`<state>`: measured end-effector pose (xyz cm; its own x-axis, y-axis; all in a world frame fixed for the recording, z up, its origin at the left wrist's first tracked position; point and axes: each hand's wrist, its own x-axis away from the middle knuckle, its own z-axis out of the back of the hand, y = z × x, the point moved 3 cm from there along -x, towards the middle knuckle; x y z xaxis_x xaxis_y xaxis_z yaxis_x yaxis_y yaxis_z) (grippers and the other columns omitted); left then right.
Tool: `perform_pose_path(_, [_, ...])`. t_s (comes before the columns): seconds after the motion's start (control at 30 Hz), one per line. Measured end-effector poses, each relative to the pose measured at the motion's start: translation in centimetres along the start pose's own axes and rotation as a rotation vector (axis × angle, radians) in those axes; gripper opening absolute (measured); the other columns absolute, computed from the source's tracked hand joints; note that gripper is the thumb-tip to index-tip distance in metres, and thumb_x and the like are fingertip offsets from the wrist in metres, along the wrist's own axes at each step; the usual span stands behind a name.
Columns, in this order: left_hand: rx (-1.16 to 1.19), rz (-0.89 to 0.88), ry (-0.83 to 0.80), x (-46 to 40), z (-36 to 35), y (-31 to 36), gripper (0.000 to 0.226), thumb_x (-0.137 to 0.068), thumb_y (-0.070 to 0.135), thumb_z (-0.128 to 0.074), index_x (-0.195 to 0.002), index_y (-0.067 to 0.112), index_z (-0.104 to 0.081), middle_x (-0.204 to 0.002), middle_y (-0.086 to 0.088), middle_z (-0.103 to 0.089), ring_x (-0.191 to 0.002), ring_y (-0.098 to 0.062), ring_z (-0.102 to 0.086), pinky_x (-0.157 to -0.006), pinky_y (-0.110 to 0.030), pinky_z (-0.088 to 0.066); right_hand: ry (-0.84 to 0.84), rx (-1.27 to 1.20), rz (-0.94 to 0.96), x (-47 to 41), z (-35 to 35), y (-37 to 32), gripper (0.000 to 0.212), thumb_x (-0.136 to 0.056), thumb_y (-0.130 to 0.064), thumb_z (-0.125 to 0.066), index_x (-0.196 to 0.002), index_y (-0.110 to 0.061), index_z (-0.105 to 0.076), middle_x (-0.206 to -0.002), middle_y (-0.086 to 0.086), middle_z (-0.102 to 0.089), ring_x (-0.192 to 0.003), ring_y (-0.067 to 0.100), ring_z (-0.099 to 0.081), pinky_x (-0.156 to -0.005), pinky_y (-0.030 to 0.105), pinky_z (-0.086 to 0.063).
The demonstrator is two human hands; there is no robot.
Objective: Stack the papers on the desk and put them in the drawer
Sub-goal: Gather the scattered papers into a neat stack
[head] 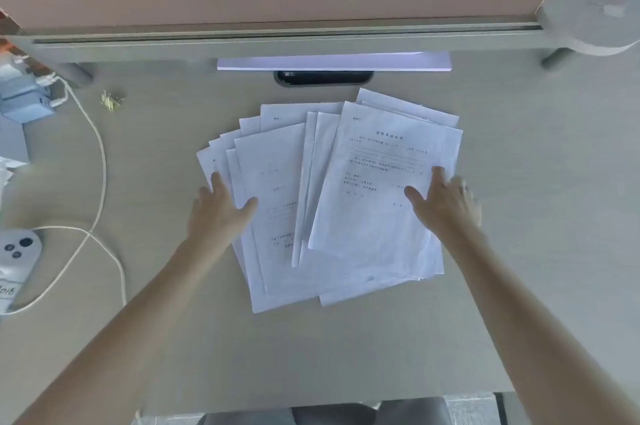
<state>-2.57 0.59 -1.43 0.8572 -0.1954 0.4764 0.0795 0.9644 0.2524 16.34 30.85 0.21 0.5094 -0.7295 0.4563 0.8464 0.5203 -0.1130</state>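
Head view: thin printed papers fan across the matte desk, long edges toward twelve o'clock; left hand and right hand press flat, fingers spread wide, grasping nothing.

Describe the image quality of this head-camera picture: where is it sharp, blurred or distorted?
Head view: wide-angle bend curves the shelf edge; the right hand is motion-blurred, the left hand a little crisper; print on the papers is too soft to read; light is even, shadows faint, no glare.
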Motion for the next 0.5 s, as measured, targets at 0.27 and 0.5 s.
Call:
perform_pose_path(0.27, [-0.123,-0.087,0.309,-3.3,-2.0,-0.7,0.073,-0.087,0.039,-0.063,-0.139,-0.003,-0.033,-0.119,-0.035,-0.048,-0.112,-0.048,-0.044,-0.089,-0.053,-0.041,0.233,0.081,-0.031,-2.8,-3.7,1.4,0.081,-0.095,-0.065,-0.038,-0.158,-0.017,-0.023,-0.14,0.025,-0.044,-0.125,0.042,-0.042,-0.1,0.05,-0.036])
perform_pose_path(0.5, [-0.141,-0.105,0.503,-4.0,-4.2,-1.5,0.072,-0.09,0.043,-0.06,-0.143,0.002,-0.033,-0.132,-0.036,-0.045,-0.12,-0.052,-0.039,-0.096,-0.059,-0.033,0.488,0.028,0.021,-3.7,-7.3,1.2,0.072,-0.097,-0.063,-0.039,-0.154,-0.018,-0.035,-0.143,0.026,-0.041,-0.125,0.044,-0.04,-0.106,0.054,-0.028])
